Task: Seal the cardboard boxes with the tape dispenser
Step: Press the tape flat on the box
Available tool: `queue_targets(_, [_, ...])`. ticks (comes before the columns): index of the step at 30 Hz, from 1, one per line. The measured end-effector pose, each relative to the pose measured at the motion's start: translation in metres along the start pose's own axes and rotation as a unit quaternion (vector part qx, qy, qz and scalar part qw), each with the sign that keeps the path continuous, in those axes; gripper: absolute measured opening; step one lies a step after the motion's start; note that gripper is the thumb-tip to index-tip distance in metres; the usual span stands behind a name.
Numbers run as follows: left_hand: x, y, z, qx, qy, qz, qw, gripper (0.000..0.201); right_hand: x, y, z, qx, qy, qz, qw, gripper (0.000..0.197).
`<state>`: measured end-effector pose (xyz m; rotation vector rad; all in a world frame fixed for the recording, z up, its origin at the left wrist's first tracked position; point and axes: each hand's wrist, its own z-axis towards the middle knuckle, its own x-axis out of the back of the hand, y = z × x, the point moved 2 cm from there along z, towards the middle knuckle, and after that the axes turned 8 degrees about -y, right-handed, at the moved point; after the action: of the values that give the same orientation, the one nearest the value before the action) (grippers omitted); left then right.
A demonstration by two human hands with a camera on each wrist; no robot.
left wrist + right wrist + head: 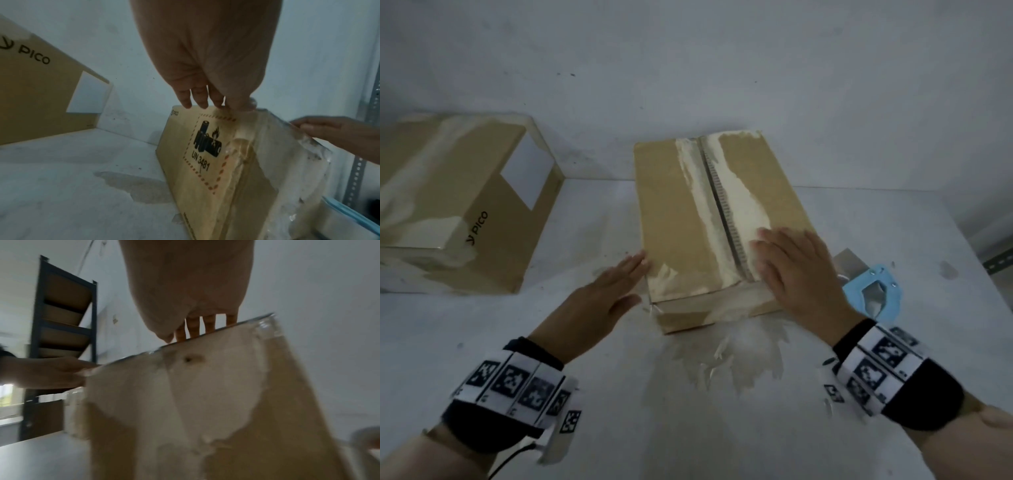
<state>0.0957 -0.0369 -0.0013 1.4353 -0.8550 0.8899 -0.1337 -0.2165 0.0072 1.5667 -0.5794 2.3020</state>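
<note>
Head view, centre: right hand [796, 274] flat, fingers straight, on the box [681, 212] beside its open seam; left hand [602, 294] flat against the box's left edge; tape dispenser [873, 291] at right, untouched

Left wrist view: fingers [197, 100] straight at the top edge

Right wrist view: fingers [194, 328] straight across the top

Risk: flaps springing apart once pressure lifts, leaving crooked tape

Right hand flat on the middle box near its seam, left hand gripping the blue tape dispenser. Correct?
Not quite. The left hand lies flat against the middle box's left edge; the blue tape dispenser sits untouched behind the right hand, per head view.
</note>
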Motion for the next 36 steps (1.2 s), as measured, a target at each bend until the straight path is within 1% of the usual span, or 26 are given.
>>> queue_targets(2, [-0.006, 0.0, -0.001, -0.024, 0.013, 0.036, 0.999, 0.06, -0.008, -0.029, 0.002, 0.044, -0.01, 0.046, 0.998, 0.054])
queue_targets(4, [-0.009, 0.004, 0.005, -0.039, 0.009, 0.054, 0.998, 0.057, -0.015, -0.056, 0.009, 0.066, -0.021, 0.067, 0.995, 0.059])
queue_targets(6, [-0.011, 0.006, 0.012, -0.057, 0.019, 0.056, 0.997, 0.053, -0.022, -0.075, 0.019, 0.059, -0.012, 0.066, 0.996, 0.06])
queue_targets(8, [-0.015, 0.003, 0.015, -0.061, 0.027, 0.044, 0.997, 0.051, -0.027, -0.084, 0.025, 0.041, 0.003, 0.035, 0.999, 0.057])
queue_targets(11, [-0.022, -0.002, 0.016, -0.075, 0.039, 0.04, 0.996, 0.051, -0.037, -0.086, 0.023, 0.037, 0.019, -0.002, 0.999, 0.055])
queue_targets(16, [-0.031, -0.005, 0.018, -0.119, 0.088, 0.015, 0.989, 0.051, -0.047, -0.082, 0.021, 0.063, 0.046, -0.03, 0.997, 0.054])
queue_targets(18, [-0.033, -0.006, 0.018, -0.121, 0.104, 0.013, 0.987, 0.052, -0.048, -0.082, 0.021, 0.072, 0.046, -0.031, 0.996, 0.054])
queue_targets(21, [-0.032, -0.011, 0.017, -0.137, 0.087, 0.016, 0.987, 0.052, -0.047, -0.08, 0.021, 0.068, 0.04, -0.013, 0.997, 0.054])
queue_targets(25, [-0.026, -0.02, 0.022, -0.177, 0.072, 0.097, 0.977, 0.053, -0.037, -0.082, 0.021, 0.061, 0.045, 0.035, 0.997, 0.057])
queue_targets(28, [-0.026, -0.02, 0.024, -0.168, 0.081, 0.095, 0.978, 0.054, -0.036, -0.086, 0.023, 0.05, 0.061, 0.023, 0.997, 0.058])
queue_targets(30, [-0.031, -0.02, 0.023, -0.158, 0.091, 0.08, 0.98, 0.055, -0.04, -0.085, 0.024, 0.057, 0.065, 0.007, 0.996, 0.057])
queue_targets(32, [-0.034, -0.021, 0.022, -0.155, 0.096, 0.071, 0.981, 0.055, -0.044, -0.083, 0.024, 0.07, 0.063, -0.005, 0.996, 0.056])
queue_targets(36, [-0.035, -0.024, 0.022, -0.158, 0.103, 0.065, 0.98, 0.055, -0.045, -0.08, 0.023, 0.066, 0.041, -0.004, 0.997, 0.057])
